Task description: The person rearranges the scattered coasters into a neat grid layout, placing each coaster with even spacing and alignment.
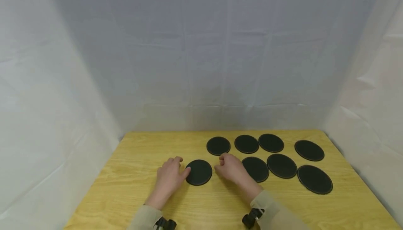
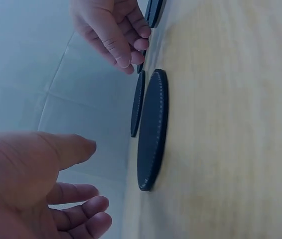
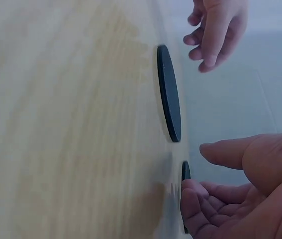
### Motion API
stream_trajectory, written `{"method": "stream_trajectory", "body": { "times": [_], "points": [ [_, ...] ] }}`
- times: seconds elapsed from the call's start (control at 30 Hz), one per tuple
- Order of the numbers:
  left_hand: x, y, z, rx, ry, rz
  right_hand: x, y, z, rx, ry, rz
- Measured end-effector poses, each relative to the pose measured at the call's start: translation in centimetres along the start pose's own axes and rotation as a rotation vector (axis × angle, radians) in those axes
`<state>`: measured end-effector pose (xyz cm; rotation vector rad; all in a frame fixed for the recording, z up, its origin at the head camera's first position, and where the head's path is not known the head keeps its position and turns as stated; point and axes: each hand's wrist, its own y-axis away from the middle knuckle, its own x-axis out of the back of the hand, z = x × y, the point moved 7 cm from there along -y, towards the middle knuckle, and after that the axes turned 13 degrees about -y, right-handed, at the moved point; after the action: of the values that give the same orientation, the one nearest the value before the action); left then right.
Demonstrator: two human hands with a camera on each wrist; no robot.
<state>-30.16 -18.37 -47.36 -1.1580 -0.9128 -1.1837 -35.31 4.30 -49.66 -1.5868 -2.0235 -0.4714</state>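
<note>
A round black coaster with a stitched edge (image 1: 199, 172) lies flat on the wooden table between the two hands. Just left of it is my left hand (image 1: 170, 175), palm side toward the coaster, fingers relaxed; in the head view its thumb overlaps the rim. The left wrist view shows a gap between that thumb and the coaster (image 2: 153, 132). On the other side, my right hand (image 1: 232, 168) hovers with loosely bent fingers and holds nothing. In the right wrist view its thumb and fingers are apart, with the coaster (image 3: 170, 94) beyond them.
Behind the hands lies another black coaster (image 1: 218, 146). Several more sit to the right in two rough rows, one coaster (image 1: 255, 169) partly covered by the right hand. White sheeting (image 1: 201, 65) encloses the wooden table (image 1: 126, 174) at the back and sides.
</note>
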Motion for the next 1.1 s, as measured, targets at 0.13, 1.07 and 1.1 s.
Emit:
{"method": "stream_trajectory", "body": {
  "times": [0.13, 1.07, 1.1],
  "points": [
    [0.6, -1.3, 0.7, -0.031, 0.002, 0.033, 1.7, -1.1, 0.6, 0.001, 0.037, 0.045],
    [-3.5, -9.5, 5.2, -0.032, 0.073, -0.090, 3.9, -5.2, 2.8, -0.095, 0.135, 0.055],
    [-3.7, -9.5, 5.2, -0.033, 0.070, -0.092, 3.8, -5.3, 2.8, -0.097, 0.136, 0.051]
  ]
}}
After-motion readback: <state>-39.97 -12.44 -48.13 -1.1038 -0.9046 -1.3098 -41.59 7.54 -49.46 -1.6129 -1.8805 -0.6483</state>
